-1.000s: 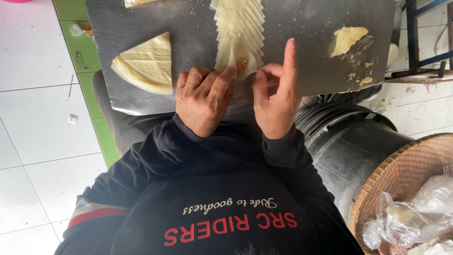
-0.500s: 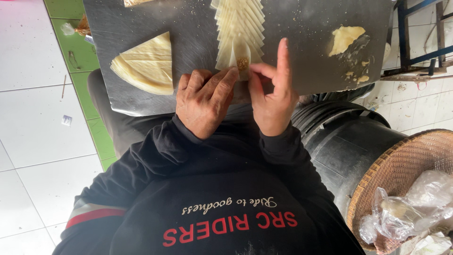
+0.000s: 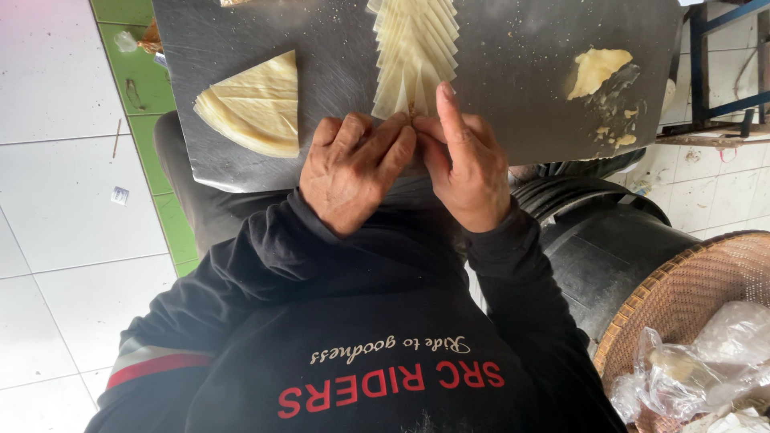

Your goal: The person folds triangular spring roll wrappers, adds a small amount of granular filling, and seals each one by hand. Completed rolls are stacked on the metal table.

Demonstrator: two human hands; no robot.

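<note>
Now both hands, L (image 3: 353, 172) & R (image 3: 465, 164), pinch wrapper (image 3: 405, 108) lying just beyond fingertips on tray (image 3: 513, 96).

Pale wrapper strips (image 3: 415, 56) lie fanned, overlapping, on the grey board (image 3: 513, 120).

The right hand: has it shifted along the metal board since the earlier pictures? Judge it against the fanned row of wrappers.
Yes, slightly. The right hand has drawn left, toward the near end of the fanned wrappers, and now meets the left hand there.
</note>
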